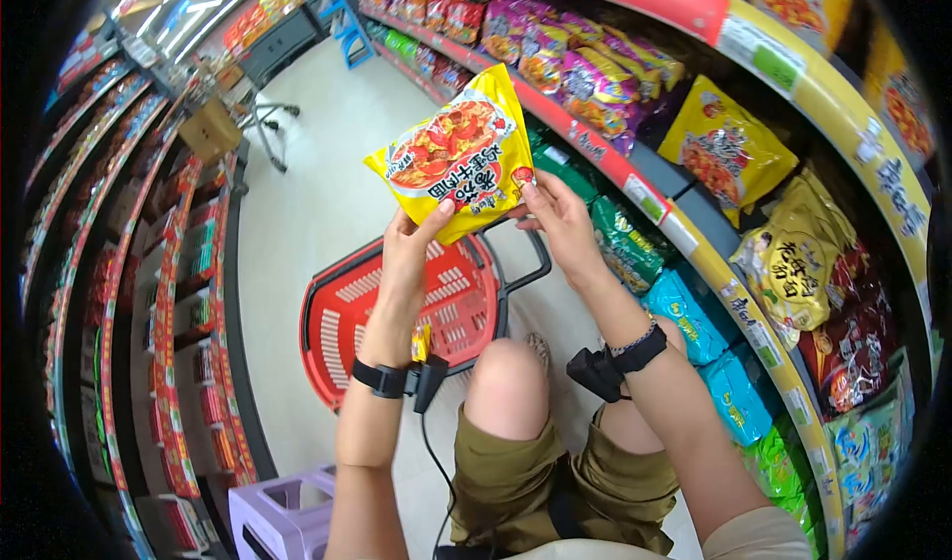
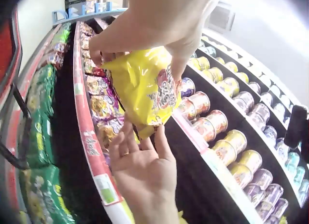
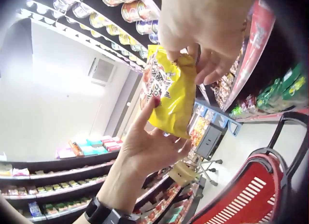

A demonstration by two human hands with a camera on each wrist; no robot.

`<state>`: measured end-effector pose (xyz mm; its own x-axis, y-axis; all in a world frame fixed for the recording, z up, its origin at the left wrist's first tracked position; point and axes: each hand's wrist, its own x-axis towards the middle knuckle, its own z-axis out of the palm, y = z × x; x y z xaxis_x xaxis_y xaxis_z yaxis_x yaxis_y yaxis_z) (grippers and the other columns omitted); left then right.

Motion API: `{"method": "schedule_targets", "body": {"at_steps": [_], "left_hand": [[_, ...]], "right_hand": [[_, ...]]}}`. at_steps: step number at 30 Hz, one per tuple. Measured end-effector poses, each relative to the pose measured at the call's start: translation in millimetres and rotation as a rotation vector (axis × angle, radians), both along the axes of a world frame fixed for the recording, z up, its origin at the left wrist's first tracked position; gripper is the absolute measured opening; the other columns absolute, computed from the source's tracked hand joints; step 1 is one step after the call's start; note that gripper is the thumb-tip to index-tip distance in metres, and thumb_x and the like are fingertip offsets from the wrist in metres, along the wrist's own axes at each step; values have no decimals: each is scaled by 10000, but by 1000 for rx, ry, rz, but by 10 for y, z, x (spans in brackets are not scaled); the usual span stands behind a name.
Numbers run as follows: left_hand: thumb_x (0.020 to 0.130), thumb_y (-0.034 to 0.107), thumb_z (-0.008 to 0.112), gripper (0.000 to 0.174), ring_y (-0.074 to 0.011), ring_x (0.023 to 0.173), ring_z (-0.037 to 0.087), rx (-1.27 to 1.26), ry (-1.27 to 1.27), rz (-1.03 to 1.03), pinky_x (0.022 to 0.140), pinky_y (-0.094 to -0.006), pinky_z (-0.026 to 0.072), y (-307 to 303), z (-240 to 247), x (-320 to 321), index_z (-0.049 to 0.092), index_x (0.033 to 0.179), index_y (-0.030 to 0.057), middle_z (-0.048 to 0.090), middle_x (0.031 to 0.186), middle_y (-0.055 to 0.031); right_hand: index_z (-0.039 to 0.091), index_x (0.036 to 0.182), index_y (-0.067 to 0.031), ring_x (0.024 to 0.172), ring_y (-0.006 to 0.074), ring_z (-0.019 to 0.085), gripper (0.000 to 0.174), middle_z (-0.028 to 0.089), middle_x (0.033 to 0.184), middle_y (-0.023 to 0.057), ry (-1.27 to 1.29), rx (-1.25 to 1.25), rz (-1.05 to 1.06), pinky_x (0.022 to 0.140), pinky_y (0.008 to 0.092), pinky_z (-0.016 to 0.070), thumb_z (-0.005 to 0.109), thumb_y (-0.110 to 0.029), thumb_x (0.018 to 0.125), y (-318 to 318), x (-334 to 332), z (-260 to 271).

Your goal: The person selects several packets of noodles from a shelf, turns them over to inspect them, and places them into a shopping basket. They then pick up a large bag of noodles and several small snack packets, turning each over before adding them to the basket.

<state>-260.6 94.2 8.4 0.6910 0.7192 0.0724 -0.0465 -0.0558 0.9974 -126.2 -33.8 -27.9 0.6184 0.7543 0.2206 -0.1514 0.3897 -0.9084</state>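
Both hands hold up a yellow bag of instant noodles (image 1: 458, 149), its printed front with a noodle picture facing the head camera. My left hand (image 1: 409, 253) grips the lower left edge, with the thumb on the front and the fingers behind. At the lower right corner, my right hand (image 1: 562, 221) pinches the bag between thumb and fingers. From the right wrist view, the left hand (image 3: 152, 154) supports the bag's underside, while the right hand (image 3: 205, 35) holds its upper end.
A red shopping basket (image 1: 392, 312) with a black handle is on the floor below the hands. Shelves of bagged noodles (image 1: 595, 69) rise on the right. A purple stool (image 1: 283, 515) stands at lower left, and a blue ladder (image 1: 342, 25) farther up the aisle.
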Motion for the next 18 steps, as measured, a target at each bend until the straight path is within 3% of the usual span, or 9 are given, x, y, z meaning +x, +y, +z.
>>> {"method": "schedule_targets", "body": {"at_steps": [2,3,7,10,12,15,18], "left_hand": [[855,289,648,417,-130,967,591,-260,-345,-73,863,-286,452,-204,137,193,534,1160,29,624,1069,-54],[885,306,605,440,-148,981,605,-363,-397,-89,861,-297,475,-223,170,256,486,1202,25,612,1098,-66],[887,334,601,429,-144,964,611,-342,-470,-4,834,-290,487,-460,207,519,515,1170,24,621,1077,-63],[887,337,604,434,-132,941,611,-281,-425,17,824,-269,478,-619,37,598,533,1138,-9,624,1069,-70],[891,346,595,445,-134,925,617,-318,-431,30,812,-270,486,-680,-152,571,529,1139,-18,628,1059,-74],[900,395,558,486,-149,913,630,-374,-387,42,789,-287,505,-619,-289,524,522,1148,-22,630,1060,-85],[899,471,515,555,-167,905,643,-369,-304,41,759,-303,527,-546,-318,400,512,1163,-17,634,1063,-90]], "right_hand": [[448,1263,-9,886,146,612,459,607,1062,74,0,4,-65,753,274,484,546,-295,919,-111,71,11],[458,1257,-20,954,144,584,437,584,1111,69,-13,25,-84,753,282,478,508,-309,934,-163,70,34],[504,1197,-49,987,131,541,470,554,1109,52,99,188,-227,772,275,463,427,-437,945,-376,134,104],[515,1183,-72,980,109,531,416,549,1107,37,103,152,-272,803,273,450,459,-405,940,-535,168,181],[530,1139,-64,939,89,543,351,565,1060,18,85,121,-259,806,239,435,499,-347,934,-597,186,186],[540,1049,-47,872,52,567,233,605,938,-14,160,74,-28,772,192,435,552,-238,917,-606,236,104],[539,1058,-48,875,47,562,236,607,952,-2,241,64,83,754,205,450,555,-237,917,-604,205,108]]}}
